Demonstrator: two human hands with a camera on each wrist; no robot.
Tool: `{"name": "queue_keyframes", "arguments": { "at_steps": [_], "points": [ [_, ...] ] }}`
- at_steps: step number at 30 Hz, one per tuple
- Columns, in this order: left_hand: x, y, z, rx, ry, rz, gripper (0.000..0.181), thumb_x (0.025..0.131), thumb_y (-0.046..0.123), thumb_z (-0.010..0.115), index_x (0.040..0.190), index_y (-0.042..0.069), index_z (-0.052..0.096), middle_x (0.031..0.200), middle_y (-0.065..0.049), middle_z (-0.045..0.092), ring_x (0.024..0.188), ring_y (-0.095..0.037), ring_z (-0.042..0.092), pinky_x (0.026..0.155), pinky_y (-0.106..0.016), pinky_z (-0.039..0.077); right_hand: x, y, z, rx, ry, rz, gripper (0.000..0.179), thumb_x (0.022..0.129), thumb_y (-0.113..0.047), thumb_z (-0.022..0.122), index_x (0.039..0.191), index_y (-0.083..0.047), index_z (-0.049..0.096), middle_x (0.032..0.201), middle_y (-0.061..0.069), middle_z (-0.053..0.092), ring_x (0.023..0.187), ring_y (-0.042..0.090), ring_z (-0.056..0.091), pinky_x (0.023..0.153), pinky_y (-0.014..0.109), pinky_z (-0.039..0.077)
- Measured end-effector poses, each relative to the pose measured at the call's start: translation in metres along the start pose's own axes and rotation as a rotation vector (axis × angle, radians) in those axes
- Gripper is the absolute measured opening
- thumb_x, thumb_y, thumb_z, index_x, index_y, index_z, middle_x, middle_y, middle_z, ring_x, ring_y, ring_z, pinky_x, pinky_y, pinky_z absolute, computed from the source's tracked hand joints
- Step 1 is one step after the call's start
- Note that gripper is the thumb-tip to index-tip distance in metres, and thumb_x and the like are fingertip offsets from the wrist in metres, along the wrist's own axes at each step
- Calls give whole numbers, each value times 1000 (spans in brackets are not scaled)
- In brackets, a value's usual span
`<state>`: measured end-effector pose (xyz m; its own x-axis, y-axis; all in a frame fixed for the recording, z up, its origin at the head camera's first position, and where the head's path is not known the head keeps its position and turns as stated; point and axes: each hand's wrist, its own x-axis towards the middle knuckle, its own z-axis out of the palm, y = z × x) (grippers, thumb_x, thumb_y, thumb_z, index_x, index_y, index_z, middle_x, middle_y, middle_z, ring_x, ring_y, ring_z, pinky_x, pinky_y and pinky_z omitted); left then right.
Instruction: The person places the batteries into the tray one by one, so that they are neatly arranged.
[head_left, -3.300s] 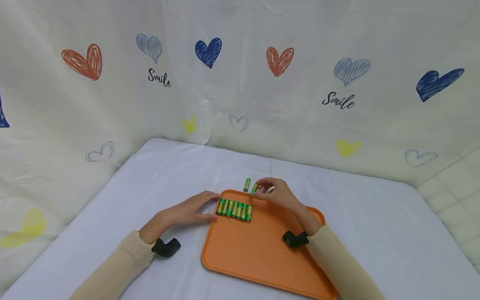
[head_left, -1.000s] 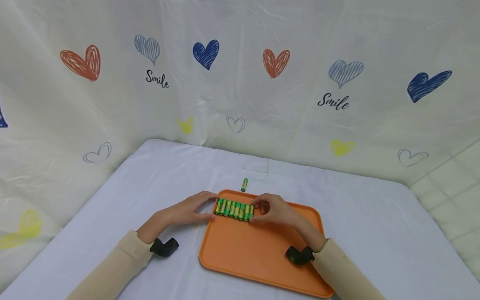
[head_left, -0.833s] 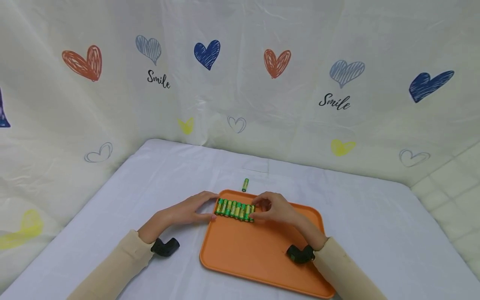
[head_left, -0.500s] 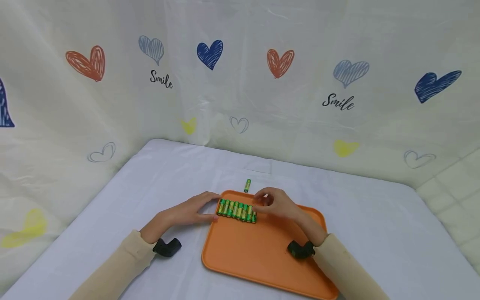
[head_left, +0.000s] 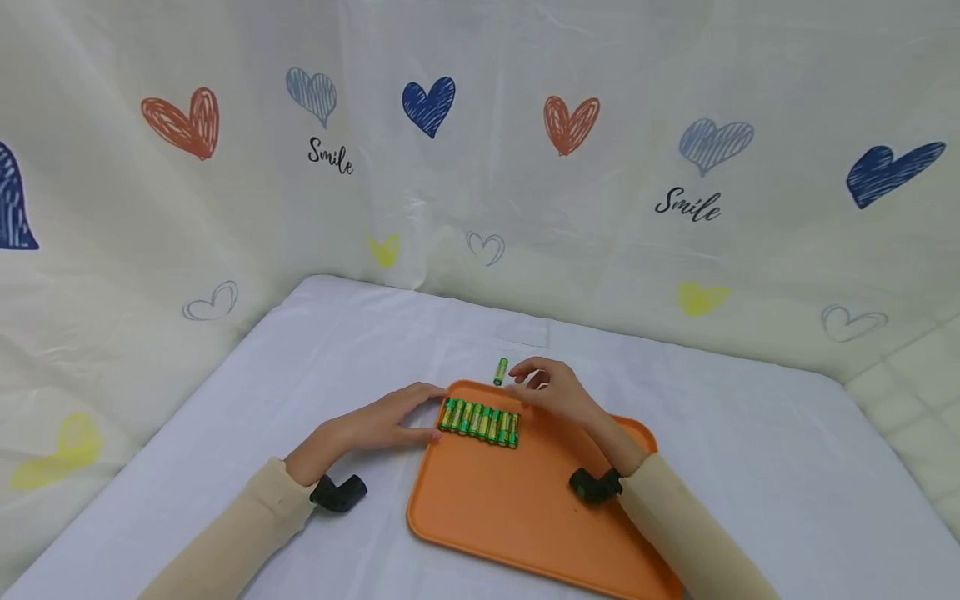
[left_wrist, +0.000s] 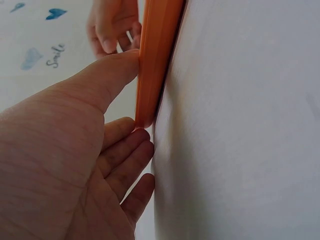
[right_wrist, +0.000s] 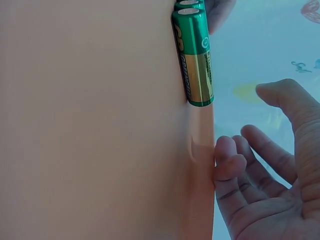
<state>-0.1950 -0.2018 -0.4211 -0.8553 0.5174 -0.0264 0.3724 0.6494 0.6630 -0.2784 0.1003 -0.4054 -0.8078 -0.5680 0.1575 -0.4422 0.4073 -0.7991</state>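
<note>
In the head view, a row of several green-and-gold AA batteries (head_left: 481, 422) lies side by side in the far left corner of an orange tray (head_left: 517, 512). One more battery (head_left: 501, 372) lies on the cloth just beyond the tray's far rim. My right hand (head_left: 561, 393) hovers over that rim, thumb and fingers apart and holding nothing, close to the lone battery. The right wrist view shows the row's end battery (right_wrist: 194, 60) clear of the fingers. My left hand (head_left: 375, 423) touches the tray's left edge, its thumb (left_wrist: 117, 65) against the rim and fingers around the corner.
A white cloth (head_left: 360, 325) covers the table. Behind it hangs a pale curtain (head_left: 495, 192) printed with hearts and the word "Smile". Each wrist bears a black curved mount, such as the left wrist mount (head_left: 339, 493).
My right hand carried a battery into the tray and set it at the row's right end. It then released it and moved back up towards the lone battery. My left hand stayed put.
</note>
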Motion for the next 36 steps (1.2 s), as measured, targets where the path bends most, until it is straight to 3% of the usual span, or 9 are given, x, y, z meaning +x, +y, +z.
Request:
{"name": "queue_keyframes", "arguments": {
  "at_steps": [6,16,28,36],
  "points": [
    [1,-2,1,0,1,2,69,92,44,66,147,14,40,148,-3,41,139,-21,36,114,-45,30,8,2,2,29,32,57,36,88,-21,73,117,-1,65,106,16,62,80,21,61,64,28,48],
    [0,0,1,3,-6,0,68,92,43,66,147,12,40,148,-5,42,139,-22,36,114,-45,30,19,9,4,58,15,100,44,87,-18,75,125,0,61,124,20,55,78,20,61,64,28,49],
    [0,0,-1,0,-4,11,68,92,42,66,147,12,40,148,-4,42,139,-21,36,114,-45,31,32,15,7,74,-17,143,49,86,-14,76,127,4,58,125,24,55,68,16,62,60,26,50],
    [0,0,-1,1,-4,8,67,92,43,66,147,13,40,148,-4,42,139,-21,36,114,-45,30,39,20,9,50,-26,156,52,84,-14,78,129,2,58,124,21,57,62,13,54,55,25,46]
  ]
}}
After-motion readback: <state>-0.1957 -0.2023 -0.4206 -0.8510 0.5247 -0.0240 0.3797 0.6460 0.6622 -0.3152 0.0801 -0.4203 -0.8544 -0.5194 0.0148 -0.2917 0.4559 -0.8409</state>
